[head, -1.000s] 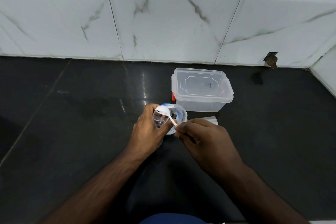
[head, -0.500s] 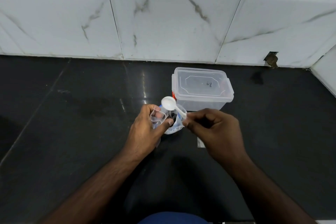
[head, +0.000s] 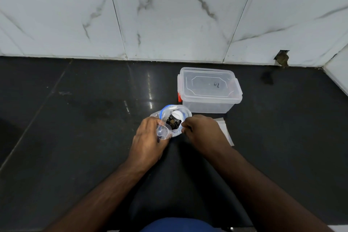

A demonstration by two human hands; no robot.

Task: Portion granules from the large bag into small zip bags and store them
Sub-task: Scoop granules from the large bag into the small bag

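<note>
The white spoon (head: 177, 114), raised above the bags half a second ago, has dipped so its bowl sits inside the large bag (head: 185, 114), over the dark granules (head: 173, 123). The right hand (head: 204, 133) pinches the spoon's handle between closed fingertips. The left hand (head: 148, 143) is curled tight around a small zip bag (head: 163, 132), its mouth held open just beside the large bag's rim. Behind them stands a lidded clear container (head: 209, 90) on the dark counter (head: 75, 118).
</note>
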